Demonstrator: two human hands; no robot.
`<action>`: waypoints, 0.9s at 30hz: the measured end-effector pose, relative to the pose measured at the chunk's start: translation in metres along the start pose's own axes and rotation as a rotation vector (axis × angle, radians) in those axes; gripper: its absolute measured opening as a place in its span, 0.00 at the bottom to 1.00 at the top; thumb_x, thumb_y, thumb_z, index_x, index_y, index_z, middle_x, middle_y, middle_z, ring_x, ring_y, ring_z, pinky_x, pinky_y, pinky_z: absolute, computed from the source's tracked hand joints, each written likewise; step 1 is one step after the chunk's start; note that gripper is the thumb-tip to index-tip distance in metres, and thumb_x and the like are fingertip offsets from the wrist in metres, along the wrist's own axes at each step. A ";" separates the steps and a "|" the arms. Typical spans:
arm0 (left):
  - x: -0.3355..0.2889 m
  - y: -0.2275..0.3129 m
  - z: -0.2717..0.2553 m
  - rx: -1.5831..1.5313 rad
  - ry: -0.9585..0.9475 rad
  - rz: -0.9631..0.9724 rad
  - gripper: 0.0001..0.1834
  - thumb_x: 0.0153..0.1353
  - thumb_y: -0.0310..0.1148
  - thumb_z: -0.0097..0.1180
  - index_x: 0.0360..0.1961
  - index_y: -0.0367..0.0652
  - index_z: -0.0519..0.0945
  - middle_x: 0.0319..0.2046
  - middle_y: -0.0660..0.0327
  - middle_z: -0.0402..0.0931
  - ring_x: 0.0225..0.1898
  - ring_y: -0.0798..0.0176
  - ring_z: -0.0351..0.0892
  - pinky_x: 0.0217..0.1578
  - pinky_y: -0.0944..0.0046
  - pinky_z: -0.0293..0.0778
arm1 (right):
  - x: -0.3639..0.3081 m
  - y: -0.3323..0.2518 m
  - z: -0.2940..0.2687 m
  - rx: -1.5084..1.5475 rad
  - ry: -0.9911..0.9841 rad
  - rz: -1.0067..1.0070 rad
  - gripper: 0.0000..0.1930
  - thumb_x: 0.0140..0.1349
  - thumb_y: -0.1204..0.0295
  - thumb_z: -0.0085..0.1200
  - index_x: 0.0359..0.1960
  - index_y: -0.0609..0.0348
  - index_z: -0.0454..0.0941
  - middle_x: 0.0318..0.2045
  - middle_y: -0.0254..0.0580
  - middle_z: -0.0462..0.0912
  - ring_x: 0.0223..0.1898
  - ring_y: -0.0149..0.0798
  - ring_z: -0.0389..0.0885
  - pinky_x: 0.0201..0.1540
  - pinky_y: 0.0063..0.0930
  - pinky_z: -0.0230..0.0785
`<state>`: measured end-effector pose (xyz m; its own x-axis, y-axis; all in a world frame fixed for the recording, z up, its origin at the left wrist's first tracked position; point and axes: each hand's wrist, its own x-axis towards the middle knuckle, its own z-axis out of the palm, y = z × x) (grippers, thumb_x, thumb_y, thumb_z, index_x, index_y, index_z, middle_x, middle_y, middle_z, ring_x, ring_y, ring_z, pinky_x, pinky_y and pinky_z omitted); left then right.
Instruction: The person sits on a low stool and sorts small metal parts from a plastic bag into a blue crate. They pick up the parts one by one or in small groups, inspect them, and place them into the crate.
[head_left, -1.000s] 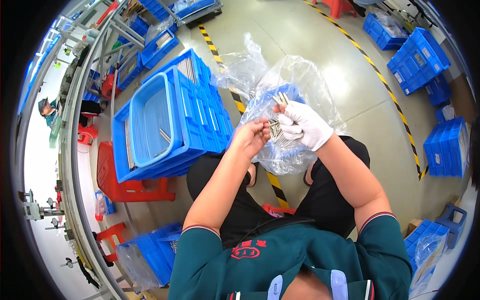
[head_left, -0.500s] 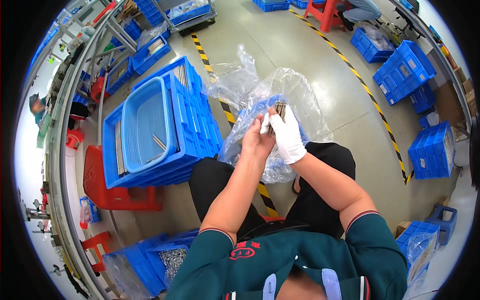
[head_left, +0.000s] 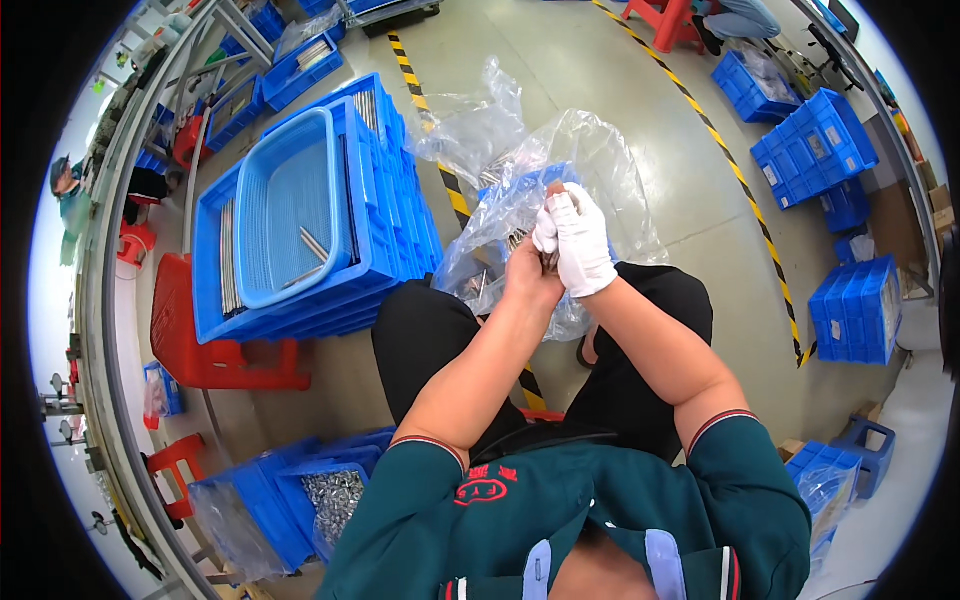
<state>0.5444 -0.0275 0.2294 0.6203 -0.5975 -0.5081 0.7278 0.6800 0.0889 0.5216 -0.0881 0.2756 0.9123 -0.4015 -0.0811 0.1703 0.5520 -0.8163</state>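
My bare left hand (head_left: 528, 272) and my white-gloved right hand (head_left: 577, 240) meet over my lap, both closed around a small bundle of thin metal rods (head_left: 548, 258), mostly hidden by the fingers. Just beyond them a clear plastic bag (head_left: 600, 160) lines a blue bin between my knees, with more rods inside. To my left a light-blue basket (head_left: 285, 210) holding a few loose rods (head_left: 312, 243) rests on a stack of blue crates (head_left: 385, 200).
The crate stack stands on a red stool (head_left: 215, 350). A blue bin of small metal parts (head_left: 335, 497) is at lower left. More blue crates (head_left: 815, 150) stand at the right. Yellow-black floor tape (head_left: 740, 180) crosses the concrete. A person (head_left: 70, 195) sits at far left.
My hands have closed together on the rods and drawn nearer to my body. My head has tipped, shifting the view so the crates and bag appear lower.
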 end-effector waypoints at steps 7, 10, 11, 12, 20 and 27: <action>-0.007 0.010 0.004 0.362 0.179 0.187 0.10 0.69 0.31 0.38 0.39 0.41 0.73 0.34 0.59 0.76 0.31 0.65 0.78 0.30 0.65 0.77 | 0.001 -0.004 -0.002 -0.488 0.094 -0.046 0.12 0.63 0.65 0.52 0.26 0.61 0.76 0.22 0.33 0.77 0.25 0.25 0.72 0.30 0.21 0.64; 0.007 0.016 -0.020 0.667 0.231 0.305 0.09 0.69 0.32 0.39 0.36 0.43 0.72 0.27 0.62 0.75 0.21 0.69 0.74 0.18 0.70 0.69 | 0.012 0.023 -0.026 -0.565 0.101 -0.034 0.13 0.63 0.65 0.52 0.27 0.62 0.76 0.22 0.35 0.77 0.27 0.27 0.74 0.32 0.24 0.66; 0.013 0.018 -0.026 0.747 0.263 0.350 0.09 0.69 0.32 0.40 0.36 0.43 0.72 0.26 0.63 0.75 0.21 0.69 0.73 0.17 0.71 0.68 | 0.013 0.030 -0.033 -0.584 0.089 -0.036 0.13 0.63 0.64 0.52 0.27 0.63 0.76 0.22 0.36 0.77 0.27 0.28 0.75 0.32 0.25 0.67; 0.019 0.020 -0.033 0.827 0.295 0.395 0.09 0.68 0.33 0.40 0.35 0.43 0.72 0.24 0.64 0.74 0.20 0.70 0.73 0.16 0.72 0.66 | 0.012 0.037 -0.041 -0.763 0.064 -0.140 0.14 0.63 0.64 0.52 0.27 0.63 0.76 0.22 0.37 0.77 0.26 0.29 0.76 0.31 0.25 0.67; -0.005 0.070 0.016 1.841 0.114 0.983 0.10 0.62 0.30 0.48 0.37 0.35 0.79 0.30 0.52 0.80 0.32 0.54 0.79 0.38 0.60 0.72 | 0.001 -0.005 -0.031 -0.362 -0.198 0.624 0.13 0.64 0.60 0.50 0.31 0.56 0.74 0.19 0.33 0.75 0.14 0.23 0.68 0.16 0.15 0.58; -0.037 0.081 0.062 1.796 -0.207 0.661 0.10 0.63 0.30 0.49 0.39 0.36 0.79 0.24 0.60 0.75 0.26 0.72 0.73 0.28 0.70 0.69 | -0.015 -0.016 -0.010 0.211 -0.530 0.806 0.13 0.66 0.60 0.48 0.38 0.57 0.71 0.24 0.36 0.77 0.18 0.26 0.68 0.18 0.20 0.57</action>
<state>0.5984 0.0232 0.3087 0.8037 -0.5926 0.0533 -0.2833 -0.3023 0.9101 0.5016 -0.0988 0.2844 0.8246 0.5026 -0.2598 -0.5595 0.6560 -0.5066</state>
